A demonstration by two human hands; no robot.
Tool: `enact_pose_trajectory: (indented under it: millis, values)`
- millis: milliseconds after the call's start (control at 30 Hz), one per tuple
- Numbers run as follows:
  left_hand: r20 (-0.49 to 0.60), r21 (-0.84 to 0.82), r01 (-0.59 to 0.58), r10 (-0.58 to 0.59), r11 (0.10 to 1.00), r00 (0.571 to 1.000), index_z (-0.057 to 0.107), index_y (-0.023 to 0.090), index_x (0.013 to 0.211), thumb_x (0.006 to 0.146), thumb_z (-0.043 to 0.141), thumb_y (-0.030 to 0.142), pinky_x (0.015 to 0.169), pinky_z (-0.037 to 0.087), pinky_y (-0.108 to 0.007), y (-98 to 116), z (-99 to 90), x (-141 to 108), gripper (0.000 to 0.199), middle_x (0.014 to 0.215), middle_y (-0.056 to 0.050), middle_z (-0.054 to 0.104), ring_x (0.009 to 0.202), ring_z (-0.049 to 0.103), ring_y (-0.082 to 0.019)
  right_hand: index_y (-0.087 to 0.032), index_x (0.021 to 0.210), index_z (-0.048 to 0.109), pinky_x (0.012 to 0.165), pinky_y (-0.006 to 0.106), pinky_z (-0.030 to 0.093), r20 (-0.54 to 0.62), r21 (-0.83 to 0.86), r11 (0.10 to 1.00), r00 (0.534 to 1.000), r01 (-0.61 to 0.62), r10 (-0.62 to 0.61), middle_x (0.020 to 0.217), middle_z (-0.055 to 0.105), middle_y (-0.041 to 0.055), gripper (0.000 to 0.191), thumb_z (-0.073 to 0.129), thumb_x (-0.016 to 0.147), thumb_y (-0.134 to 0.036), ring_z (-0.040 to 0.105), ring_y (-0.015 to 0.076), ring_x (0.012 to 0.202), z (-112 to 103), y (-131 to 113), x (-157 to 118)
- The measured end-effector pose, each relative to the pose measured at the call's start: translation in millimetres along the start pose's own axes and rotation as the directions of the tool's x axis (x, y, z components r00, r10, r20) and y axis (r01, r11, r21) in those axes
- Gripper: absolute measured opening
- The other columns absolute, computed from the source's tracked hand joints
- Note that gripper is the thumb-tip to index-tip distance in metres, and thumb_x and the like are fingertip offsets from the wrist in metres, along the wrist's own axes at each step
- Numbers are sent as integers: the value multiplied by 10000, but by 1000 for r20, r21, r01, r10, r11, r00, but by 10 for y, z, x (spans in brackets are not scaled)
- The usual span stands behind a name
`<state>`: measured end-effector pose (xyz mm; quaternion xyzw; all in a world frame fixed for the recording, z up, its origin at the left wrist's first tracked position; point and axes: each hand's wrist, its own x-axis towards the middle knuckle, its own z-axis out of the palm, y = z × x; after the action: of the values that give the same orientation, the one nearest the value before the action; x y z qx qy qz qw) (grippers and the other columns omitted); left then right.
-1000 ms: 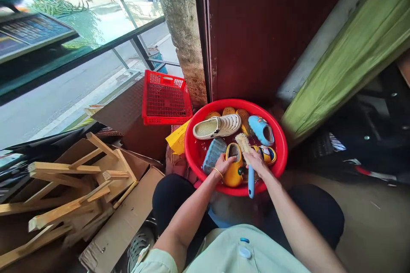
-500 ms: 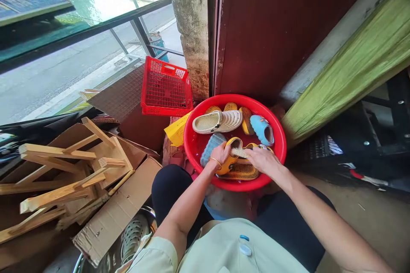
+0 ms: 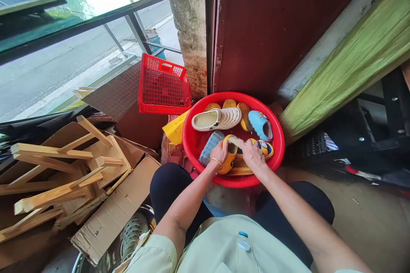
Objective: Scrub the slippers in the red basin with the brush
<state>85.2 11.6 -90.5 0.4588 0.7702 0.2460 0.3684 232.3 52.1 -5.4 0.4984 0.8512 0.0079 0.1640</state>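
Left hand (image 3: 219, 154) grasping yellow clog (image 3: 230, 158) at near side of red basin (image 3: 235, 97). Right hand (image 3: 253, 156) clenched on scrub brush (image 3: 235, 140), bristles touching clog. White clog (image 3: 218, 119) and blue slipper (image 3: 261, 126) lie farther in basin.

A yellow clog (image 3: 229, 158) tilts on edge inside a red plastic basin (image 3: 188, 149), a pale-bristled scrub brush (image 3: 235, 141) touching its rim.

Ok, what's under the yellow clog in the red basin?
A ridged yellow shoe sole pokes out beside it; whatever lies beneath is hidden by the clog and the left hand.
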Motion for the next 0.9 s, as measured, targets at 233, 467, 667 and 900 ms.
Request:
enact_pose_trajectory:
  millis: [233,467,667,900]
  values:
    - [-8,-12,6,-6,1000,1000,618,212,1260,1069,222,503,936,502,-383,-82,88,-29,527,1182,-141,729,1087,697,-281,-235,1382,598,861,368,514,199,156,975,962,156,-186,1166,644,167,468,322,1017,-135,670,278,1009,88,-77,-355]
    - [5,-66,29,-28,997,1000,676,208,1183,1068,201,500,963,495,-384,-126,102,73,569,1179,-150,743,1129,692,-298,-183,1467,481,808,352,534,78,107,993,996,-45,37,1228,602,197,475,259,1049,-158,685,258,988,0,-110,-59]
    - [-23,-129,98,-102,987,994,689,161,1201,1076,211,464,1004,496,-389,-174,135,66,580,1239,-178,726,1167,679,-288,-165,1400,562,873,395,529,179,171,981,977,87,-118,1238,615,233,427,340,1038,-212,679,308,1010,98,-241,-241]
    - [39,-101,122,-118,987,992,698,138,1227,1077,210,470,1034,489,-386,-148,147,120,610,1260,-192,720,1224,663,-294,-148,1360,568,869,389,526,120,72,985,979,159,-167,1211,621,204,423,305,1029,-140,684,295,1057,-121,51,-68]
